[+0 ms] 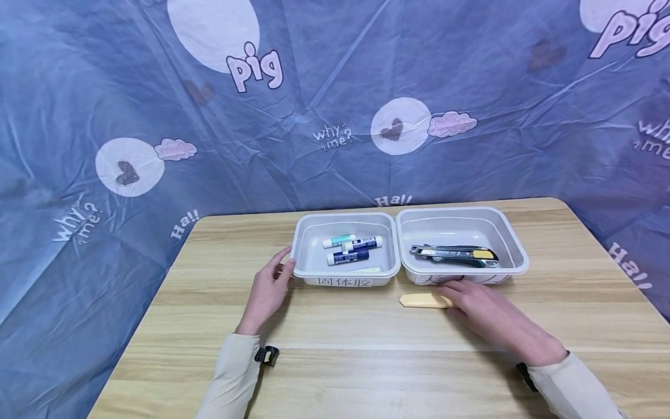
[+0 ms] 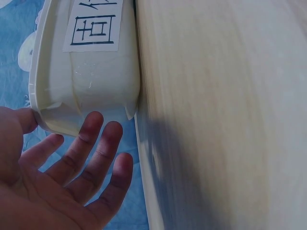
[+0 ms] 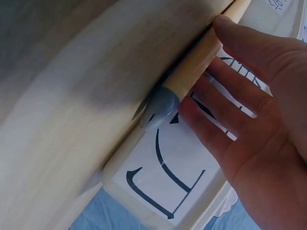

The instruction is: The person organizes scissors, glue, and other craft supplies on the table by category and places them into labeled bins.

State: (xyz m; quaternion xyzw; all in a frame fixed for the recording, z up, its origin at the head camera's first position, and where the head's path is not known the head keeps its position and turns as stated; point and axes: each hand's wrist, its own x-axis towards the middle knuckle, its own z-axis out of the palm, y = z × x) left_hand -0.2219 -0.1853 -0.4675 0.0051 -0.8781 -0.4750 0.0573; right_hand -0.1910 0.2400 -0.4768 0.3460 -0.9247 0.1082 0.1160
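Observation:
In front of the right bin (image 1: pixel 463 273), my right hand (image 1: pixel 478 308) pinches a pale yellow utility knife (image 1: pixel 425 300) with a grey end piece (image 3: pixel 161 108). The thumb lies on its near side, the fingers along the far side. The knife is low, close to the tabletop; I cannot tell if it touches. Inside that bin lie dark utility knives with a yellow part (image 1: pixel 484 254). At the left bin (image 1: pixel 345 279), my left hand (image 1: pixel 268 291) touches the corner rim, its fingers loosely spread (image 2: pixel 98 160). That bin contains several glue sticks (image 1: pixel 348 256).
Both bins stand side by side near the back of the wooden table (image 1: pixel 345 372), each with a paper label (image 2: pixel 93 26) on its front. A blue printed cloth (image 1: pixel 314 145) hangs behind the table and shows beyond both sides.

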